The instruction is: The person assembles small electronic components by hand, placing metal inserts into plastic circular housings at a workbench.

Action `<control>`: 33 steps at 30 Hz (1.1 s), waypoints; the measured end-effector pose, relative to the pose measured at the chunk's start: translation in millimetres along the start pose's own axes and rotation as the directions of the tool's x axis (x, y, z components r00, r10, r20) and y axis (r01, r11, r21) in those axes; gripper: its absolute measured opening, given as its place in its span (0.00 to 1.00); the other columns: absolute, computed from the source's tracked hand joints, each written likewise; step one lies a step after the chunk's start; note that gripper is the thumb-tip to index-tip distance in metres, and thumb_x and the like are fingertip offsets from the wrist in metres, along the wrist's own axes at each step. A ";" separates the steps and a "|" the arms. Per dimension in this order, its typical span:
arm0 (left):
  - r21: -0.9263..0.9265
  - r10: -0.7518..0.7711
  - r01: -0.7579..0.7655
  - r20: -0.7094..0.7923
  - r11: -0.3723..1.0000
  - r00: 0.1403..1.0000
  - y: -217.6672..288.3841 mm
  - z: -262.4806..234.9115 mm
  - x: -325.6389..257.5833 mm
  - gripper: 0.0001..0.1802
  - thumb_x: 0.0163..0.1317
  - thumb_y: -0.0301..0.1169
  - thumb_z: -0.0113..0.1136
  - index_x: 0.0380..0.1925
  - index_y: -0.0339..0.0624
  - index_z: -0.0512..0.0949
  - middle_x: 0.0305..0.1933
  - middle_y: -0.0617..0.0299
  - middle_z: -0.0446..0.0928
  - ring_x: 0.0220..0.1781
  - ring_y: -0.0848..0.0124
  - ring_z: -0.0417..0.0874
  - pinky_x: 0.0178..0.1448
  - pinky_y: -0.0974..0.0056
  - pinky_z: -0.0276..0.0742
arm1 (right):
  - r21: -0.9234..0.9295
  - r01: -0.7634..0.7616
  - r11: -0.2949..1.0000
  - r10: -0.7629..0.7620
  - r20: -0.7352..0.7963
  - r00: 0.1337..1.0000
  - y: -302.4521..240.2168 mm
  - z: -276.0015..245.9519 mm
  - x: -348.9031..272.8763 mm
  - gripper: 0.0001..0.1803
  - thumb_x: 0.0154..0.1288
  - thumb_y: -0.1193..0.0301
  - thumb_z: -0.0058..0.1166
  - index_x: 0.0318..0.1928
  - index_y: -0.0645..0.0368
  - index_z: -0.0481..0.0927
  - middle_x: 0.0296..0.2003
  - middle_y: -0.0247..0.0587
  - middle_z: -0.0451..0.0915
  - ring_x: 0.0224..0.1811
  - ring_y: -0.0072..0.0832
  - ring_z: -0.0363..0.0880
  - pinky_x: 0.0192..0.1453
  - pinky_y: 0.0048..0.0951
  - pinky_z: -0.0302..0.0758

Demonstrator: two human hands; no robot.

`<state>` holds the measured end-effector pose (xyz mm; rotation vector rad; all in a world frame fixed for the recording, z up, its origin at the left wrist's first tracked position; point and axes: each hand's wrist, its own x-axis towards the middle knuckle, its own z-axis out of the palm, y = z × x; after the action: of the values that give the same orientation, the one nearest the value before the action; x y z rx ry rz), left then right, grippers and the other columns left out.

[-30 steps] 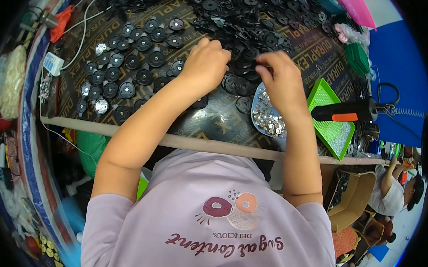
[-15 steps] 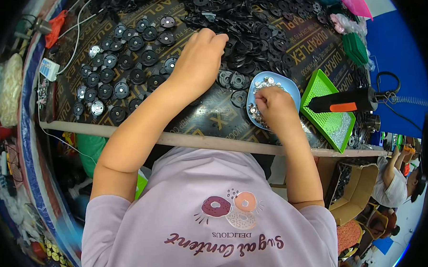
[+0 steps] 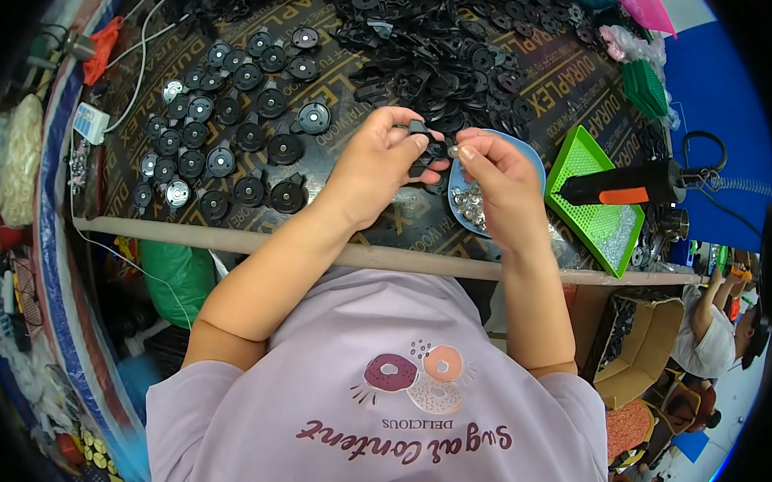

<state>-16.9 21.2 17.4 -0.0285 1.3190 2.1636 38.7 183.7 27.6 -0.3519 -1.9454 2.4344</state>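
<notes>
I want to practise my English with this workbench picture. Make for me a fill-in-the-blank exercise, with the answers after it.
1. The left hand grips a part whose colour is ____.
2. A small shiny piece is pinched by the ____ hand.
3. The dish holding metal pieces is ____.
4. The perforated tray is ____.

Missing words: black; right; blue; green.

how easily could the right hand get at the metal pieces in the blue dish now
Likely yes: the right hand is over the blue dish, where some metal pieces lie uncovered, though it pinches a small silvery part.
</notes>
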 end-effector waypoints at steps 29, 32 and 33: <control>0.056 0.157 -0.154 -0.051 0.986 0.986 31.4 -64.5 -6.4 0.16 0.65 0.19 0.53 0.52 0.37 0.66 0.52 0.47 0.78 0.43 0.61 0.86 0.42 0.64 0.84 | -0.832 0.526 0.175 -0.400 0.428 0.811 11.7 13.0 18.9 0.14 0.45 0.74 0.69 0.36 0.56 0.85 0.39 0.35 0.81 0.46 0.37 0.74 0.51 0.39 0.70; 0.034 0.125 -0.123 -0.065 0.992 0.990 28.0 -62.3 -8.1 0.17 0.64 0.17 0.53 0.51 0.36 0.66 0.50 0.46 0.79 0.41 0.62 0.86 0.41 0.64 0.84 | -0.856 0.505 0.109 -0.463 0.405 0.788 7.9 27.9 24.8 0.19 0.41 0.74 0.71 0.39 0.56 0.85 0.40 0.36 0.79 0.48 0.38 0.73 0.51 0.39 0.70; 0.021 0.114 -0.113 -0.064 0.993 0.991 27.2 -60.7 -7.8 0.17 0.64 0.17 0.53 0.52 0.36 0.65 0.50 0.46 0.79 0.41 0.62 0.86 0.41 0.64 0.84 | -0.878 0.470 0.094 -0.389 0.402 0.829 7.8 30.9 28.3 0.22 0.41 0.73 0.72 0.41 0.57 0.84 0.42 0.37 0.78 0.49 0.39 0.73 0.53 0.39 0.70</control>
<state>-41.0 -40.9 11.0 -0.0181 1.4067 2.2636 6.7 156.2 21.6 0.3517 -2.7813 0.5781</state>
